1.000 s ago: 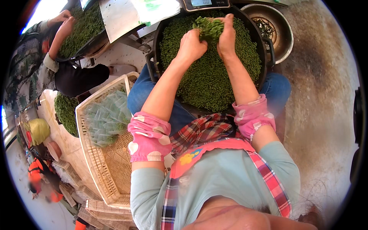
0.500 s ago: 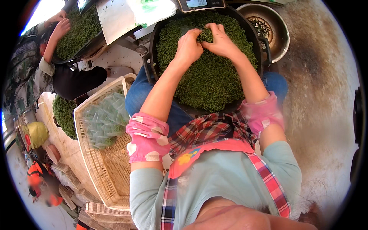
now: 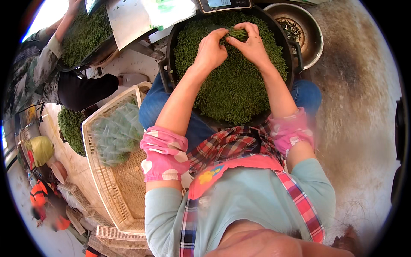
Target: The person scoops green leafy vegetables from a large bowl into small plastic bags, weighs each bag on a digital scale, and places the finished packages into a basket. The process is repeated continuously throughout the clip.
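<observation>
A round black tub with side handles sits at my knees, filled with a dense mass of small green sprouts. Over its far part my two hands work close together on a small bunch of sprouts. The fingers of my right hand are curled round the bunch from the right. My left hand has its fingertips pinched at the bunch's left end; what exactly lies between them is hidden.
A digital scale stands just beyond the tub. To the right is a metal bowl with dark scraps. On my left, a cream plastic basket holds filled clear bags. A co-worker's arm reaches over another sprout tub.
The bunch has turned in my fingers, so its stems now show. My right hand has shifted slightly up and right. The co-worker's hands have moved up toward the picture's edge.
</observation>
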### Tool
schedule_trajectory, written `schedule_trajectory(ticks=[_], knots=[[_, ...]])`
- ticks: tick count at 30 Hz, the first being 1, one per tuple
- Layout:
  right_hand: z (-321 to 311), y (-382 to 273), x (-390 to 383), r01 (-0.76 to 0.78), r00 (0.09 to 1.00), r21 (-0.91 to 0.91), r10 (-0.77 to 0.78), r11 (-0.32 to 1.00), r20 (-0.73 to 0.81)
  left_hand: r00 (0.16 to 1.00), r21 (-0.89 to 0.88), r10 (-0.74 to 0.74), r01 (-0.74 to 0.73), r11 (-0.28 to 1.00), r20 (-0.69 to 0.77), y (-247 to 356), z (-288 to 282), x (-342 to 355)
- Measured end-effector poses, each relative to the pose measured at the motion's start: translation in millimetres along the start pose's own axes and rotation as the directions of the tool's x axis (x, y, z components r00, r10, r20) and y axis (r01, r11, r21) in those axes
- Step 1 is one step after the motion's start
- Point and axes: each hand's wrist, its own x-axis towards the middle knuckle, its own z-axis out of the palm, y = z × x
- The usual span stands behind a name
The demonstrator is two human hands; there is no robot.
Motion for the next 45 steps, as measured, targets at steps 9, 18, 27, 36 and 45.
schedule_trajectory(ticks=[9,18,27,36,45], knots=[[31,30,-5,-0.228,0.973,-0.121,0.225,0.966,-0.045,0.988,0.162,0.146,-0.136,0.977,-0.046,4,12,-5],[-8,-47,5,0.156,0.986,-0.21,-0.14,0.965,0.091,0.996,0.054,0.01,-0.006,0.999,-0.088,-7,-1,6],[-16,-35,-17,0.277,0.942,-0.203,-0.224,0.939,0.251,0.998,0.004,0.009,-0.009,1.0,-0.062,-3,-2,5],[-20,-37,-22,0.357,0.898,-0.348,-0.216,0.867,0.383,0.988,-0.096,-0.137,0.143,0.985,0.066,16,-16,0],[-8,-26,-17,0.288,0.896,-0.41,-0.092,0.865,0.435,0.974,-0.178,-0.142,0.174,0.969,0.179,35,-30,0]])
